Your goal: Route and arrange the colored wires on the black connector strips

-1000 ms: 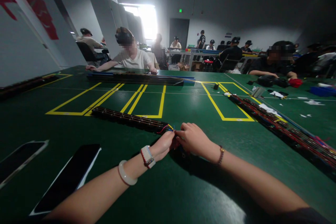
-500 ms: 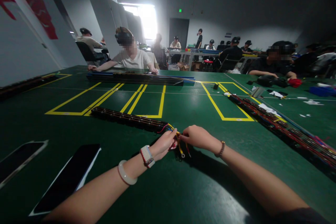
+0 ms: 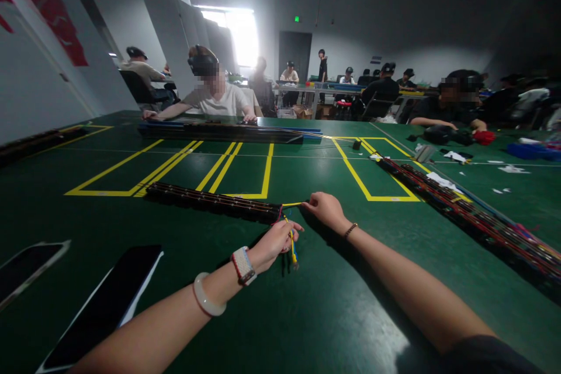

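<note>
While the right hand (image 3: 326, 210) pinches one yellow wire (image 3: 291, 205) and the left hand (image 3: 280, 239) pinches the hanging wires (image 3: 293, 248), it is better to pull gently.

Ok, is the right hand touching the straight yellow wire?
Touching. In the head view, the right hand pinches the straight yellow wire, which runs into its grip without a gap.
</note>
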`<action>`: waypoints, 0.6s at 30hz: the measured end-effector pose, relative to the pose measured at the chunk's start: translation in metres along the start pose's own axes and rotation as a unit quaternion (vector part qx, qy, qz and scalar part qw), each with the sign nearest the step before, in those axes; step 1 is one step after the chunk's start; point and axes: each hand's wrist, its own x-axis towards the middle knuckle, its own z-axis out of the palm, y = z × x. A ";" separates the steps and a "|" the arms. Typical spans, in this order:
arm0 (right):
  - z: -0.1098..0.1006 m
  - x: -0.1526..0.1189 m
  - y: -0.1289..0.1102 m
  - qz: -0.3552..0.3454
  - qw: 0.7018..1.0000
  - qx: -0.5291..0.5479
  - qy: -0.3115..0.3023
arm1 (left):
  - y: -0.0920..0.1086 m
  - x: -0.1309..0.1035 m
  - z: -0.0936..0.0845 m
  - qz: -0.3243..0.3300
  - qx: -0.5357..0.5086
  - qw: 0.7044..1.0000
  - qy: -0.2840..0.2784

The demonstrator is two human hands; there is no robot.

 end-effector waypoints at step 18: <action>0.005 -0.034 -0.002 -0.516 0.832 -0.088 0.184 | -0.001 0.010 -0.004 -0.062 -0.144 0.987 -0.025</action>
